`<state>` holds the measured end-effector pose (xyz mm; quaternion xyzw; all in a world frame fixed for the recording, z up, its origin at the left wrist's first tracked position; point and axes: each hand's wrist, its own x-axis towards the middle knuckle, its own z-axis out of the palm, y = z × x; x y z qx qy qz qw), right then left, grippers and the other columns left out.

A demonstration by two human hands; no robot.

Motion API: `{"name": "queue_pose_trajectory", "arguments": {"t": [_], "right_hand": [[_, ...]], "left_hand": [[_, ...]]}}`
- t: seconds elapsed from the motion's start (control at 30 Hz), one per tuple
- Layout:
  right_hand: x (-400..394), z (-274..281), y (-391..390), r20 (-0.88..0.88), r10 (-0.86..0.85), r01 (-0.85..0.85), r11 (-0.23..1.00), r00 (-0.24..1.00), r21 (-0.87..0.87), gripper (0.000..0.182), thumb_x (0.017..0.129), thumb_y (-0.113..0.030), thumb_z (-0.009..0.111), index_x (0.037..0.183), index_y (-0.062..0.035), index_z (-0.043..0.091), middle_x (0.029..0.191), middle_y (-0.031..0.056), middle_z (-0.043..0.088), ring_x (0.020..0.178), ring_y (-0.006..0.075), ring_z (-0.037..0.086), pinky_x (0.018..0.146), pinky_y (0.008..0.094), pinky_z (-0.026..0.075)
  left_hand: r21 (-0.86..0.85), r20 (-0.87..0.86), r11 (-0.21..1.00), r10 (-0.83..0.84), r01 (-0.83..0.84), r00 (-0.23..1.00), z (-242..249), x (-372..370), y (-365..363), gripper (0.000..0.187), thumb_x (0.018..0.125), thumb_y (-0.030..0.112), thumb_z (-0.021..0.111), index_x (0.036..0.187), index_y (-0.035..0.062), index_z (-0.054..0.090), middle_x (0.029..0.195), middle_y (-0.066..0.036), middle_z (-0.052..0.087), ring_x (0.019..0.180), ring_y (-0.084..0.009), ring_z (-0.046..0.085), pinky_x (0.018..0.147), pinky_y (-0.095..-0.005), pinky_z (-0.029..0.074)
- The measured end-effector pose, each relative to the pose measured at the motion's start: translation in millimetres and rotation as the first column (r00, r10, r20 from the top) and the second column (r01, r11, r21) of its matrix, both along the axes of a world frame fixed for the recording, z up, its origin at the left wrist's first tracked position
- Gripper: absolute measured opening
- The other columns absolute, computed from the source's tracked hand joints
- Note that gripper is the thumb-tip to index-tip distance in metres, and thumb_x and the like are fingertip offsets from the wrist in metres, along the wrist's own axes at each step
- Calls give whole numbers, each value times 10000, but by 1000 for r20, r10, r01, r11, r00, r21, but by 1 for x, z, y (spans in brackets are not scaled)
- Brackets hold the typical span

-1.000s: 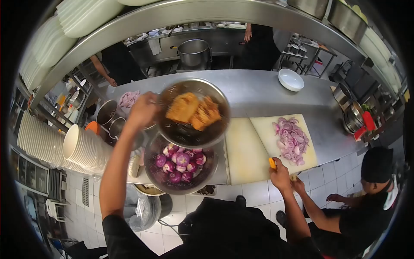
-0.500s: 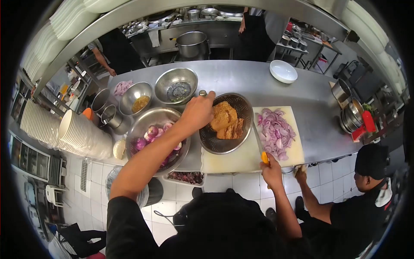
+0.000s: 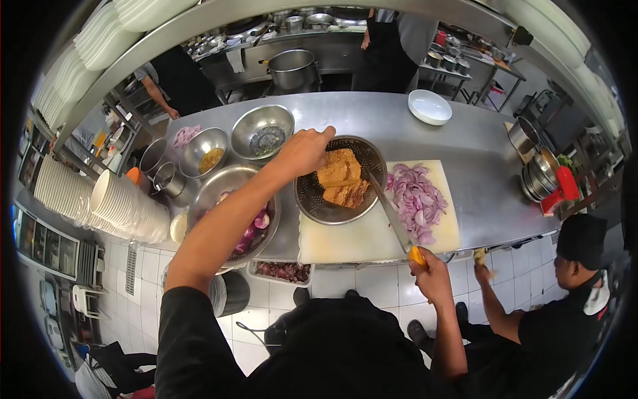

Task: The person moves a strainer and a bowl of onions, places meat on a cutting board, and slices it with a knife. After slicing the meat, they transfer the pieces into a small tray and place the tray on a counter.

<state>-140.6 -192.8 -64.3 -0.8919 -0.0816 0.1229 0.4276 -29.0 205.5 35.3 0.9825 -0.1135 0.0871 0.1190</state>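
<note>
My left hand [image 3: 307, 154] is closed at the upper left rim of a perforated metal colander [image 3: 307, 201], its fingertips partly hidden. Golden-brown, crusted slabs of food [image 3: 339, 169] lie inside. My right hand [image 3: 433, 274] grips the yellow handle of a kitchen knife [image 3: 396, 223], whose blade points up and left, its tip over the colander beside the slabs. Under the colander and to its right is a whitish cutting board [image 3: 345, 246], bearing a pile of sliced red onions [image 3: 420, 203]. Beneath my left forearm stands a steel bowl [image 3: 271, 236] of whole red onions.
Two smaller steel bowls [image 3: 262, 133] stand left of the colander. Stacked white containers [image 3: 129, 206] fill the left end of the steel counter [image 3: 372, 110]. A white bowl [image 3: 429, 110] sits at the back. A co-worker [image 3: 565, 312] is at the right; others stand behind the counter.
The knife tip has moved up and left from the board to over the colander. My left hand has shifted slightly up along the rim. The whole view has drifted a little.
</note>
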Motion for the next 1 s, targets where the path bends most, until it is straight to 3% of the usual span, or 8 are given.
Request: {"name": "queue_pose_trajectory", "arguments": {"t": [0.03,0.13,0.23,0.33,0.57,0.67,0.97,1.0], "right_hand": [[4,1,0,-15,30,-30,999,999,-21,423,950,-107,676,1355,9,625,786,49,666,626,111,600,568,284,493],[10,7,-3,-180,2,3,1000,984,28,361,935,-133,704,1273,-16,660,886,195,727,805,262,706,791,361,534],[10,15,-11,-190,50,-53,998,980,-14,361,934,-132,705,1272,-12,669,897,187,728,822,237,692,807,345,525],[-7,7,-17,-127,66,-64,998,990,18,381,942,-96,695,1312,-6,670,741,13,626,571,92,528,560,281,457],[-41,4,-23,-135,7,-9,1000,991,-15,379,936,-91,696,1303,3,671,753,28,638,572,96,546,562,279,473],[-46,16,-25,-201,-42,30,997,979,-67,389,916,-138,702,1285,-18,674,972,234,740,854,333,716,825,364,535],[-41,30,-30,-234,-15,7,999,972,-36,354,911,-100,689,1257,-28,680,785,172,684,699,205,638,716,356,519],[-41,31,-33,-250,-15,11,1000,968,-18,327,917,-82,673,1237,-17,686,746,120,664,659,167,616,636,324,509]], "left_hand": [[16,12,1000,-4,4,1000,-1,2,0,379,746,1,694,1107,-38,585,795,-270,698,850,-448,712,756,-525,572],[49,53,999,-10,8,999,-3,9,-3,381,754,4,709,1110,-30,577,786,-262,694,841,-450,706,748,-526,564],[76,107,997,-25,17,994,0,14,-4,366,775,4,716,1104,-12,557,780,-239,694,822,-451,695,739,-530,551],[99,138,995,-46,33,989,1,18,-4,365,780,-7,681,1123,-1,556,794,-238,700,829,-450,698,744,-530,556],[137,189,990,-48,22,981,4,3,-21,348,788,-25,621,1127,23,556,875,-220,705,809,-424,707,715,-511,567],[164,260,986,-80,38,962,6,6,-21,335,803,-20,607,1129,31,553,900,-204,700,788,-410,710,693,-490,574],[240,321,970,-34,-47,947,10,19,0,274,879,54,575,1151,37,541,906,-180,701,795,-382,731,684,-458,595],[234,314,970,-5,-72,949,12,17,4,274,880,57,577,1151,38,541,908,-182,701,802,-381,733,687,-456,597]]}}
